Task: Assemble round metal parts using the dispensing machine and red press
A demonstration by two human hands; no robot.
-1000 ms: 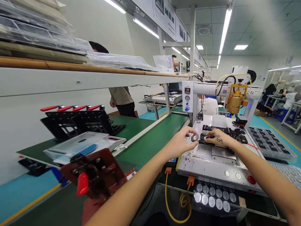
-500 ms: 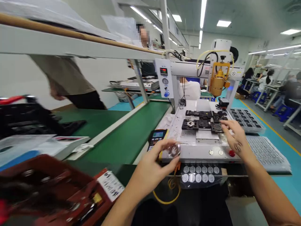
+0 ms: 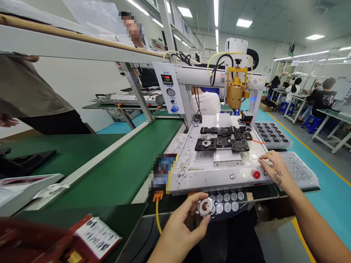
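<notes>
My left hand (image 3: 181,223) pinches a round metal watch case (image 3: 205,207), or a ring-shaped part much like one, between thumb and fingers in front of the bench machine. Over the right front of the white machine base (image 3: 200,175), my right hand (image 3: 275,170) has its fingertips drawn together. A small pale disc (image 3: 254,156) is right beside those fingertips; whether they grip it or anything else, I cannot make out. Black fixtures (image 3: 225,140) lie on the base behind, and the left one bears a silvery ring part (image 3: 206,143). Above them hangs a gold dispensing head (image 3: 235,95).
A sheet of round stickers (image 3: 227,207) hangs below the front edge. Clear trays (image 3: 297,166) and a tray of black parts (image 3: 272,135) stand at right. A red button (image 3: 256,174) sits on the base front. At left runs a green conveyor (image 3: 109,175); a person stands beyond.
My right hand has come away from the black fixtures to the base's front right. My left hand has lowered with the watch case, now turned face-on. The view has swung right.
</notes>
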